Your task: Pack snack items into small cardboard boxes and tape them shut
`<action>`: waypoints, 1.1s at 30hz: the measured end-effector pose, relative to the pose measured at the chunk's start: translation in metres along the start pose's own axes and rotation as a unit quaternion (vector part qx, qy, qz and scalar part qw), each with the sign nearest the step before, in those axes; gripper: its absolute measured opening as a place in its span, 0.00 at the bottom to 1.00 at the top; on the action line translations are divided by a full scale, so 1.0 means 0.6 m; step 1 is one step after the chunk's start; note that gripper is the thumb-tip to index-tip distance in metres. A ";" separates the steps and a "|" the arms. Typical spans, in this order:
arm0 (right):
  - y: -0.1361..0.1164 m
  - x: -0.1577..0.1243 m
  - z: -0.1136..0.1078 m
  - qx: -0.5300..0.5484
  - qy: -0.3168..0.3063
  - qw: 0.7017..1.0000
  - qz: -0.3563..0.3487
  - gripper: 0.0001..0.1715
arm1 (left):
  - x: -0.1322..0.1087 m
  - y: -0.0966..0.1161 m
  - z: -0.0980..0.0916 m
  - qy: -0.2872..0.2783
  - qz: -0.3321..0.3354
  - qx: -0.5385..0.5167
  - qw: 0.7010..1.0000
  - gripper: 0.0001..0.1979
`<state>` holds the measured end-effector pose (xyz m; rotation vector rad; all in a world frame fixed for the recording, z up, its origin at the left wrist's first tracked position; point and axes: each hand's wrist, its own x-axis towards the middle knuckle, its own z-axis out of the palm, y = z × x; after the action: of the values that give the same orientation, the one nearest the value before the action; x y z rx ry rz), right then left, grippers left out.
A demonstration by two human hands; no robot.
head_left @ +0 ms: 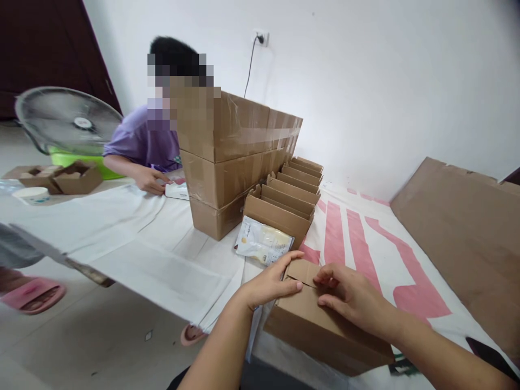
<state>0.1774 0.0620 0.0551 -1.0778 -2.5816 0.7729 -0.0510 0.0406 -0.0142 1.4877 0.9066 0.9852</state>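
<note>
Cardboard box (320, 338) beneath both hands (353, 298), contents hidden

We look out from a single camera worn on the person's head, facing forward and down across a white cloth-covered table (134, 260). Close below us are the bare left hand (270, 284) and bare right hand (351, 295) at a closed-sided brown cardboard box (317, 333). Our wide view spans from a round grey wire-caged fan (83, 123) to a large flat brown cardboard panel (459, 244), with a plain white wall (365, 81) behind.
</note>
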 end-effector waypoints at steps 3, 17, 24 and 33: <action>0.003 0.003 0.006 -0.029 0.022 0.999 -0.009 0.10 | 0.000 -0.003 0.000 -0.001 -0.001 -0.001 1.000 0.37; 0.006 0.007 0.007 -0.086 0.046 0.993 -0.069 0.03 | 0.000 -0.007 -0.001 0.001 -0.001 0.001 1.000 0.37; 0.006 0.014 0.008 -0.132 0.035 0.987 -0.090 0.07 | 0.001 -0.003 0.000 0.010 0.003 0.017 1.000 0.37; -0.002 0.002 0.004 -0.098 0.034 0.986 -0.128 0.10 | -0.001 -0.001 0.000 0.002 0.001 0.003 1.000 0.36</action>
<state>0.1749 0.0614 0.0536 -0.7809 -2.7077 0.4230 -0.0511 0.0399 -0.0149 1.4908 0.9123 0.9883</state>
